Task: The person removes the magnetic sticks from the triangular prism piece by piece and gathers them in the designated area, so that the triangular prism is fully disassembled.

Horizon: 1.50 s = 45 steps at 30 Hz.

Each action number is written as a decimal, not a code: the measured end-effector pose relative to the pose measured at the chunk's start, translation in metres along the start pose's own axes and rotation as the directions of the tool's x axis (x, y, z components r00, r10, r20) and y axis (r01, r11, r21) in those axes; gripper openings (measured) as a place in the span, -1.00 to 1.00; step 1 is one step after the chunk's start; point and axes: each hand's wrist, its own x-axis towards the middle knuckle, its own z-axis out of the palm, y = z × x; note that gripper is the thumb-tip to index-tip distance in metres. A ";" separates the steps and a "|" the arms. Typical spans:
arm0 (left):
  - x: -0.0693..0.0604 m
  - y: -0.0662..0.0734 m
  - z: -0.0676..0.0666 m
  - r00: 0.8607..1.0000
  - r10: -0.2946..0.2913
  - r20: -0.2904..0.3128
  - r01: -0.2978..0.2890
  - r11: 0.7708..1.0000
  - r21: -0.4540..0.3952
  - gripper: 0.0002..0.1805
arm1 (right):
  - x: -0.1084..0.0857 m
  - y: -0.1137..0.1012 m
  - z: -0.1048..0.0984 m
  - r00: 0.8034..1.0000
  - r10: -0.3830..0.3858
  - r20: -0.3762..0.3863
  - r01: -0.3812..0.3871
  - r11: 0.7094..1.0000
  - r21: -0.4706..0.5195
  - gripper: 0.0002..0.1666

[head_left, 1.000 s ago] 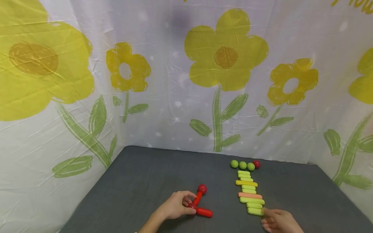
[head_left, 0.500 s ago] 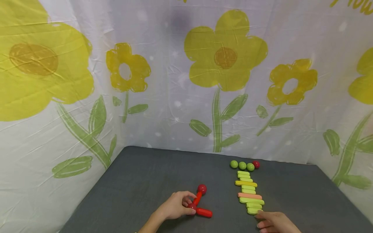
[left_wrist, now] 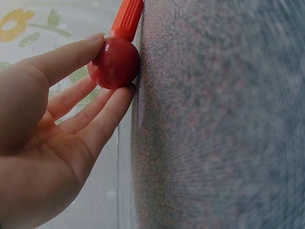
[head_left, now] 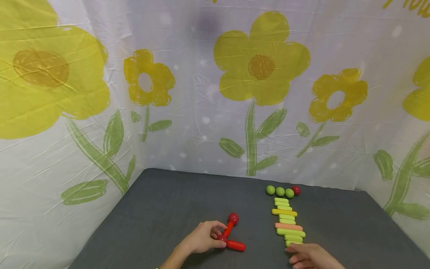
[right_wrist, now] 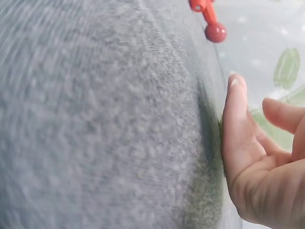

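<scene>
My left hand (head_left: 203, 238) pinches a dark red ball (left_wrist: 116, 62) between thumb and fingers, low over the dark tabletop. Two red rods join this ball: one rod (head_left: 236, 245) points right, while the other rod (head_left: 228, 229) runs away to a second red ball (head_left: 233, 218). At the near end of a row of coloured rods (head_left: 290, 232) is my right hand (head_left: 312, 255), its fingers partly covering the nearest light green rod (head_left: 293, 243). In the right wrist view that hand (right_wrist: 257, 152) has extended fingers and nothing shows between them.
The row also has a yellow rod (head_left: 284, 212) and a salmon rod (head_left: 289, 226). Beyond it stand green balls (head_left: 280, 191) and a red ball (head_left: 296, 190). A flower-printed cloth (head_left: 188, 142) hangs behind and beside the dark table (head_left: 161, 209).
My right hand has slid left along the near end of the rod row, over part of the nearest light green rod. The left hand and the red pieces have stayed put.
</scene>
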 end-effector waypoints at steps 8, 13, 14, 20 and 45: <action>0.001 0.001 0.001 1.000 -0.007 0.001 0.007 1.000 0.011 -0.59 | 0.002 0.000 0.003 1.000 -0.005 0.005 0.005 1.000 -0.013 -0.44; 0.000 0.001 0.001 1.000 -0.002 -0.007 0.002 1.000 0.013 -0.59 | 0.003 -0.001 0.002 0.999 -0.021 0.044 0.022 0.999 -0.030 -0.42; 0.000 0.001 0.001 1.000 0.000 -0.009 0.000 1.000 0.013 -0.59 | 0.003 -0.001 0.001 0.997 -0.032 0.067 0.034 0.999 -0.033 -0.42; -0.001 0.001 0.000 1.000 0.000 -0.015 0.000 1.000 0.021 -0.59 | 0.006 -0.006 0.004 0.987 -0.067 0.147 0.072 0.997 -0.023 -0.40; -0.002 0.000 0.002 1.000 0.018 -0.016 -0.018 1.000 -0.010 -0.60 | 0.052 -0.039 0.058 0.929 -0.234 0.287 0.247 0.969 -0.009 -0.39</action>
